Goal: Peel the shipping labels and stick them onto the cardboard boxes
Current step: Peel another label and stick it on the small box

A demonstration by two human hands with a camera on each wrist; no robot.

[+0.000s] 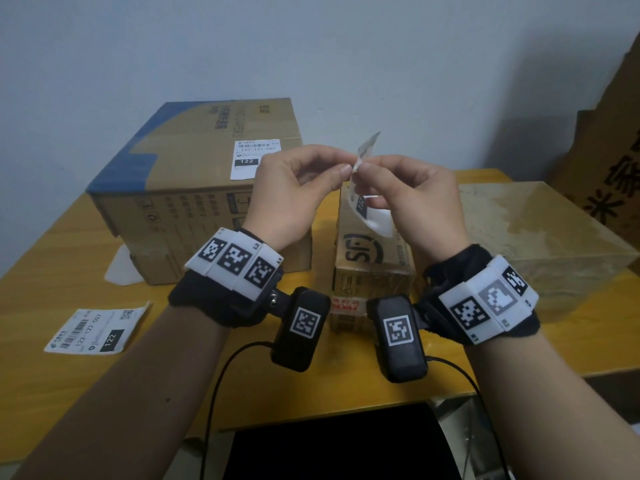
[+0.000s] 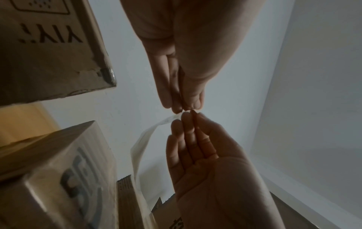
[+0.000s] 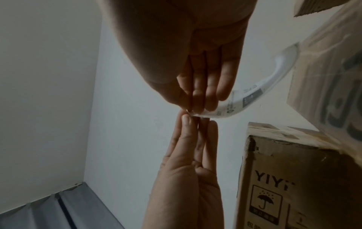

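Pinching together at chest height, the left hand (image 1: 291, 188) and right hand (image 1: 415, 199) both clamp fingertips on one corner of a curling shipping label (image 1: 367, 206); whether its backing has separated is hard to tell. Behind it, the narrow SF box (image 1: 374, 258) is partly hidden by the wrists. A large box (image 1: 194, 174) on the table (image 1: 52, 271) already carries a label (image 1: 254, 159). Another label (image 1: 93, 330) lies flat nearby.
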